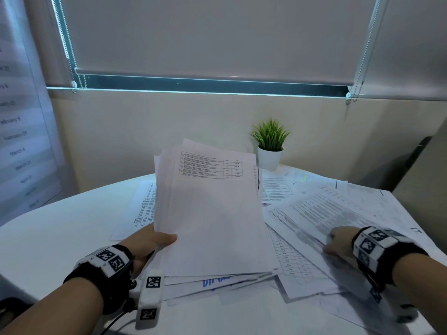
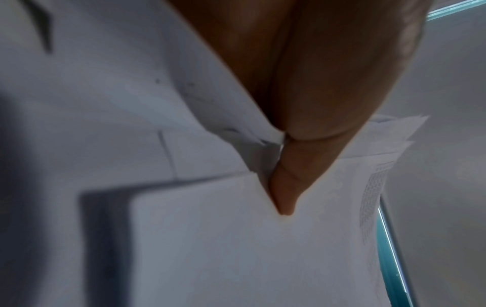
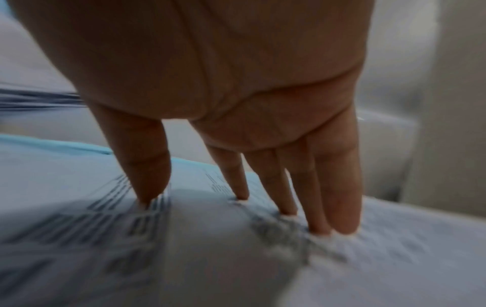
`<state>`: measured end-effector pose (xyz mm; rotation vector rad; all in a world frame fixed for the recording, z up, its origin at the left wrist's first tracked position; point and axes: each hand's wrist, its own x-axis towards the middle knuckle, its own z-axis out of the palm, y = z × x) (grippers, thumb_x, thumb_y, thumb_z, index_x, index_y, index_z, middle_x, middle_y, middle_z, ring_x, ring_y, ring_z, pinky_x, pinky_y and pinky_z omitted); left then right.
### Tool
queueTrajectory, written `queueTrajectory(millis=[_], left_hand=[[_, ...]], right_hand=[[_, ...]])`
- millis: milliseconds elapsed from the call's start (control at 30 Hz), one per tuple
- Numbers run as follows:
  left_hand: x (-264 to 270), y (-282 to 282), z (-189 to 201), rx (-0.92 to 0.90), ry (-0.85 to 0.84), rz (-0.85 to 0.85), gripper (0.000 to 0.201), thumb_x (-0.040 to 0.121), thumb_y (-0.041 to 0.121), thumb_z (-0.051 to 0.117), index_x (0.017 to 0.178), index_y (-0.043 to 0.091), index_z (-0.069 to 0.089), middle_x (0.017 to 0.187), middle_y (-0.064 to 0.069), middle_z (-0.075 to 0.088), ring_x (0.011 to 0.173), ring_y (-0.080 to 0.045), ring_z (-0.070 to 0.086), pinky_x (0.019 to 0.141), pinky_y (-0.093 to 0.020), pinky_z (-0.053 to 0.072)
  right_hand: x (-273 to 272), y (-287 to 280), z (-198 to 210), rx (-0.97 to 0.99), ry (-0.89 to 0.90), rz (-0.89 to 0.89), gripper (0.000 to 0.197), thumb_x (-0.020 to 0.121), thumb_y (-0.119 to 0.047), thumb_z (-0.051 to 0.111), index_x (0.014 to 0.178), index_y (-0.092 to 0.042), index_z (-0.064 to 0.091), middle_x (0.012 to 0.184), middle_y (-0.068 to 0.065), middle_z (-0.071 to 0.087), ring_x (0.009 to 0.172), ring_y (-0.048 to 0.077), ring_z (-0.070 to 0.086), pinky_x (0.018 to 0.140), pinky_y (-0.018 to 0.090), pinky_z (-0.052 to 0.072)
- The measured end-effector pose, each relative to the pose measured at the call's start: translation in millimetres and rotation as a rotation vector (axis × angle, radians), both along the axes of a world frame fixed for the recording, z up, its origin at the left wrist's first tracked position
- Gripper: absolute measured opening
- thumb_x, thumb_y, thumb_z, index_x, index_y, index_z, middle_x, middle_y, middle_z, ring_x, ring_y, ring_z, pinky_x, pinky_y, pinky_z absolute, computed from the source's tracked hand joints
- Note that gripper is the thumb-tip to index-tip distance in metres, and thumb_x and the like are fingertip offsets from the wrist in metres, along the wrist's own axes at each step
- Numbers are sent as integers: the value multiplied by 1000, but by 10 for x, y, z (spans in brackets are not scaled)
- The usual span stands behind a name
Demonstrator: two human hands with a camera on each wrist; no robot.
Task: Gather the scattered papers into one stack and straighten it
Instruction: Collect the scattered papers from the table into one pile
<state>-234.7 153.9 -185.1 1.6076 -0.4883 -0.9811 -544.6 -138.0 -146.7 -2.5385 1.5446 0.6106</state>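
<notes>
The left hand [image 1: 147, 243] pinches a gathered stack [image 1: 212, 213] (edges uneven) lifted above the table [image 1: 60, 238]; the right hand [image 1: 338, 241], fingers straight, presses loose papers [image 1: 338, 206] at near right.

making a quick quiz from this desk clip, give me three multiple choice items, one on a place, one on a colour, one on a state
1. Where is the plant?
A. behind the papers, by the wall
B. on the floor
C. in the left hand

2. What colour is its pot?
A. red
B. white
C. black

3. What is the right hand doing?
A. lifting a sheet high
B. making a fist in the air
C. pressing fingertips on the loose sheets

Answers: A, it stands at the table's far edge; B, the pot is plain white; C, straight fingers touch the paper while the left hand grips the stack.
</notes>
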Motion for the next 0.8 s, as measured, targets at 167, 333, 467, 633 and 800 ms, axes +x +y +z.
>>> queueTrajectory(millis=[167,333,467,633,800], left_hand=[[8,-8,-34,-11,36,27,32,93,-2,54,125,2,59,110,-25,71,103,-46,67,96,-59,48],[6,1,-41,-23,45,19,33,92,-2,55,124,3,60,110,-24,71,103,-44,67,97,-58,48],[21,7,-58,-39,59,7,33,91,-2,56,123,4,61,112,-24,70,105,-45,66,100,-60,46],[0,-1,-48,-54,46,15,30,92,-2,55,121,5,62,108,-21,73,95,-38,71,86,-48,53],[27,1,-62,-56,60,37,33,92,-2,56,123,4,61,109,-21,72,99,-41,70,85,-48,54]], right_hand=[[343,368,64,-62,9,188,37,82,-51,53,64,-19,50,69,-3,55,69,17,54,68,27,45],[437,384,159,-81,-95,212,35,94,-39,47,108,-11,61,107,3,63,98,19,59,82,26,46],[99,-6,113,-50,-228,-101,77,81,-42,69,142,-12,34,139,7,49,119,23,52,94,28,45],[-405,-878,-412,-50,-250,-280,148,4,-86,67,128,-6,48,127,7,59,113,25,57,98,33,45],[-436,-601,-147,-91,-268,-306,112,38,-51,90,130,-5,44,130,10,56,117,27,54,97,33,45]])
